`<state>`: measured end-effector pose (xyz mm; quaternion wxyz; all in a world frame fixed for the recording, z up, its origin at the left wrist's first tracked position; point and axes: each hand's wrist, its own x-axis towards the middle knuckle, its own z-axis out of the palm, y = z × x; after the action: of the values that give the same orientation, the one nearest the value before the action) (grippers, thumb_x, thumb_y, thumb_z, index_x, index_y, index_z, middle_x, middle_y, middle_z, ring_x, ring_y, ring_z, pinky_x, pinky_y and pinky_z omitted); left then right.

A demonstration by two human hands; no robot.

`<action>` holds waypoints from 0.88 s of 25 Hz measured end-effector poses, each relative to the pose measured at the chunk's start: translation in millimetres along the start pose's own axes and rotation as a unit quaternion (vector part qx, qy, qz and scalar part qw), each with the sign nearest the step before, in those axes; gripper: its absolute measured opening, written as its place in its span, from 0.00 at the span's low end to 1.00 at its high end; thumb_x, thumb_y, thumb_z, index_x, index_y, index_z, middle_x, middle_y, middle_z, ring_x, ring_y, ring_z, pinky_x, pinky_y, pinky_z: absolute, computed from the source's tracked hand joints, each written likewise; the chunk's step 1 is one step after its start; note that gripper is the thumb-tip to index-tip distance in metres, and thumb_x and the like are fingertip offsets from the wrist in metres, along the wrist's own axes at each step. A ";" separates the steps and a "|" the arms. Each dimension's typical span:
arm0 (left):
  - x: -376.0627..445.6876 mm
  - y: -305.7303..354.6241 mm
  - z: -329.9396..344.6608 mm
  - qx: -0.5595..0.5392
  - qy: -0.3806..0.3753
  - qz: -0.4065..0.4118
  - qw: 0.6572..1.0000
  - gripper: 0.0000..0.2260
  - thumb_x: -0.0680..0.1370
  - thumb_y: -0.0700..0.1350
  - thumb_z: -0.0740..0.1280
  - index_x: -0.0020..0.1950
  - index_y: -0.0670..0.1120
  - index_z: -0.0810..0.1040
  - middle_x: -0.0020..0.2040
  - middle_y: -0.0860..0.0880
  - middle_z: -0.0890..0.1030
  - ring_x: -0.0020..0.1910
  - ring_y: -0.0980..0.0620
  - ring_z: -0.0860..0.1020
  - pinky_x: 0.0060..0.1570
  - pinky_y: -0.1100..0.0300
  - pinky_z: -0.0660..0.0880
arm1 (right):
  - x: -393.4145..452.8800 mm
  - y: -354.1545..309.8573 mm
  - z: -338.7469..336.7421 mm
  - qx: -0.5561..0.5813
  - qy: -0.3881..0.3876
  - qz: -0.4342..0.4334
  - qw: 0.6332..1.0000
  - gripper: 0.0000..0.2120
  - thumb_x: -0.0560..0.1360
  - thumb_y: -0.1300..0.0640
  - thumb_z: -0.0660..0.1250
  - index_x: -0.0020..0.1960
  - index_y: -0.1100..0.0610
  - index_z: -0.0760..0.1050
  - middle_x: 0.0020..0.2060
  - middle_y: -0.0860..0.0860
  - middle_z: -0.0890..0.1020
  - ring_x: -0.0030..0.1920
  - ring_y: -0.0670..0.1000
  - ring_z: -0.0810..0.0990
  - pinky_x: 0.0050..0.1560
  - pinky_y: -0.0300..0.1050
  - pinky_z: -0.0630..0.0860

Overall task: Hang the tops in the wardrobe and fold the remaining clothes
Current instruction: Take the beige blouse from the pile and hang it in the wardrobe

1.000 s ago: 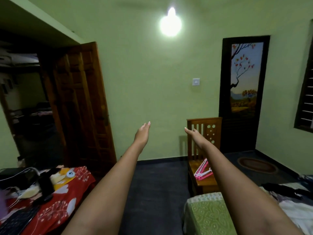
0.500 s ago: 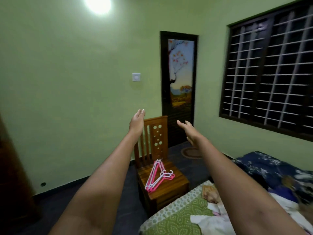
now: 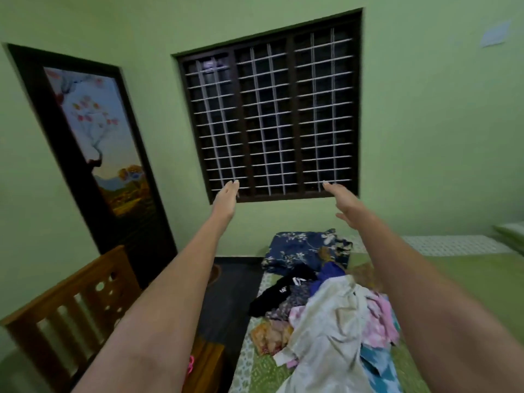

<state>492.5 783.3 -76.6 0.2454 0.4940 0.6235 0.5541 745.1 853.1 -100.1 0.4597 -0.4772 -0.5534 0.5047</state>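
At my eight o'clock the wooden chair (image 3: 71,304) stands beside the bed, a strip of dark floor (image 3: 226,293) between them. My left hand (image 3: 225,198) reaches toward eleven o'clock, fingers straight, holding nothing. My right hand (image 3: 344,198) reaches toward one o'clock, fingers loosely spread, also holding nothing. Both hang in open air before the barred window (image 3: 269,109). The heap of clothes (image 3: 326,307) lies below them at five o'clock, along the near left edge of the green bed (image 3: 467,279).
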 end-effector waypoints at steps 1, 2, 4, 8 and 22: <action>11.1 -4.9 8.4 0.002 -0.030 0.003 1.000 0.23 0.83 0.53 0.55 0.76 0.45 0.62 0.75 0.49 0.64 0.74 0.48 0.62 0.72 0.55 0.57 | 0.4 1.3 -6.4 -0.003 0.026 0.008 1.000 0.33 0.79 0.41 0.59 0.77 0.54 0.54 0.76 0.52 0.58 0.74 0.56 0.58 0.71 0.54 0.59; 18.9 -11.4 16.5 0.010 -0.054 0.005 0.998 0.22 0.83 0.52 0.55 0.76 0.45 0.62 0.75 0.49 0.63 0.74 0.49 0.62 0.71 0.58 0.57 | -0.9 4.4 -12.1 -0.009 0.046 0.021 0.999 0.33 0.78 0.40 0.59 0.77 0.53 0.54 0.76 0.51 0.57 0.74 0.56 0.59 0.71 0.55 0.60; 27.5 -27.5 35.3 0.027 -0.088 -0.003 0.996 0.21 0.83 0.48 0.55 0.76 0.45 0.61 0.75 0.49 0.63 0.74 0.50 0.61 0.68 0.63 0.56 | -4.1 17.6 -20.5 -0.022 0.072 0.046 0.996 0.33 0.77 0.39 0.59 0.77 0.52 0.55 0.76 0.51 0.58 0.74 0.56 0.60 0.69 0.55 0.61; 33.2 -69.5 72.5 0.002 -0.125 -0.041 0.991 0.23 0.83 0.54 0.55 0.74 0.43 0.65 0.74 0.47 0.65 0.72 0.47 0.64 0.69 0.56 0.59 | -2.8 64.6 -29.2 -0.068 0.097 0.105 0.987 0.30 0.79 0.42 0.58 0.75 0.55 0.58 0.74 0.53 0.62 0.71 0.59 0.64 0.66 0.54 0.65; 59.9 -351.2 238.6 0.137 -0.293 -0.202 0.924 0.23 0.83 0.54 0.52 0.74 0.43 0.65 0.74 0.44 0.66 0.72 0.45 0.65 0.69 0.55 0.61 | 101.5 377.3 -23.6 -0.219 0.033 0.355 0.908 0.08 0.78 0.58 0.64 0.56 0.55 0.69 0.35 0.49 0.72 0.32 0.47 0.71 0.34 0.38 0.71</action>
<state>551.8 979.4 -453.4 0.4537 0.5264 0.6804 0.2326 780.3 970.0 -472.0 0.1517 -0.7471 -0.4287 0.4848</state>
